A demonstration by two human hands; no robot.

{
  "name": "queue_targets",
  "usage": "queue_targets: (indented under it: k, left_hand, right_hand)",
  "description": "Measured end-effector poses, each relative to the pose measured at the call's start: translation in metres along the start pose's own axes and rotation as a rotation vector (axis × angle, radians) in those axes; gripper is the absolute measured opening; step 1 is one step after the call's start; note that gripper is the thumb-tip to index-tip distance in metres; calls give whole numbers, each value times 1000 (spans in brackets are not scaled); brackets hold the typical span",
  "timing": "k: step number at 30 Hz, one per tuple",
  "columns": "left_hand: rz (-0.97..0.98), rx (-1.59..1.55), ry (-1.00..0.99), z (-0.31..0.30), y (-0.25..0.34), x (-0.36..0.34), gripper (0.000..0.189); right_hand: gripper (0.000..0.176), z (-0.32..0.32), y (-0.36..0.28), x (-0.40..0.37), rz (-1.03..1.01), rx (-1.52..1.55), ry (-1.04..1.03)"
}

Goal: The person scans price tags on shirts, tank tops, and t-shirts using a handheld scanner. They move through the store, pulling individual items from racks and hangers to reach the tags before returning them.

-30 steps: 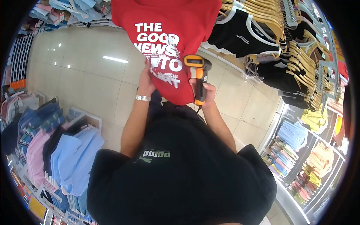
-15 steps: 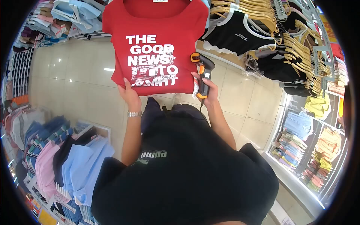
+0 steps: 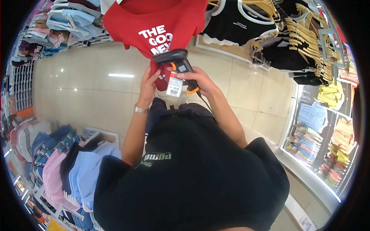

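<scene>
A red shirt (image 3: 169,19) with white lettering hangs in front of me, its lower part gathered between my hands. My left hand (image 3: 148,82) is closed on the shirt's bunched lower edge. In my right hand (image 3: 200,81) is a black and orange handheld scanner (image 3: 179,63), its head lying over the lettering. A white price tag (image 3: 174,85) with a barcode hangs below the scanner, by the fingertips of my right hand. The scanner's cable runs down toward my waist.
Black tops (image 3: 235,25) on wooden hangers are at the upper right. Folded clothes (image 3: 308,133) fill lit shelves on the right. Pink and blue garments (image 3: 86,167) hang at the lower left, with more clothes (image 3: 73,21) at the upper left. Tiled floor (image 3: 100,92) lies between the racks.
The shirt was spread flat and is now bunched at its lower edge. My hands have come closer together. The scanner has moved left and turned, and the tag now faces up.
</scene>
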State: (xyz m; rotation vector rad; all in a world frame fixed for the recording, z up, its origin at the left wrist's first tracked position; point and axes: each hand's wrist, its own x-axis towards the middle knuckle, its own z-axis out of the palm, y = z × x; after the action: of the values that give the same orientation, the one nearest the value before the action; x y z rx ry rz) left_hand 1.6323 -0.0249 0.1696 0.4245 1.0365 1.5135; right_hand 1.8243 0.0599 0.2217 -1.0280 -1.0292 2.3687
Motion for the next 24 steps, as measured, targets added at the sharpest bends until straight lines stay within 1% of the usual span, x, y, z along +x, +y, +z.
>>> queue_targets:
  k: [1, 2, 4, 5, 8, 9, 13, 16, 19, 22, 24]
  left_hand:
    - [-68, -38, -44, 8, 0, 1, 43]
    - [-70, -13, -62, 17, 0, 2, 45]
    - [-70, 41, -96, 31, 2, 1, 49]
    - [-43, 196, -114, 26, -2, 2, 56]
    - [-45, 145, -133, 31, -3, -1, 58]
    - [-53, 82, -129, 36, -1, -3, 60]
    - [45, 184, -86, 43, -6, -8, 53]
    - [111, 221, -73, 47, -5, -12, 54]
    - [104, 215, -34, 45, -5, -14, 61]
    - [114, 205, 9, 49, -2, -17, 61]
    - [145, 233, 6, 51, 1, -18, 61]
  right_hand:
    - [43, -5, -5, 0, 28, 4, -11]
    - [42, -8, -12, 0, 55, 9, -25]
    - [44, -14, -20, 0, 31, 15, -49]
    - [45, -13, -23, -2, 18, 43, -83]
    - [47, -16, -35, -10, 9, 78, -164]
    - [47, -19, -36, -10, 2, 108, -193]
    - [48, -25, -40, -11, -18, 105, -232]
    - [54, -30, -35, -7, -30, 101, -294]
    - [52, -37, -28, 1, -13, 108, -332]
    - [52, -40, -27, 1, 21, 320, -420]
    - [55, -38, -25, 2, 20, 397, -424]
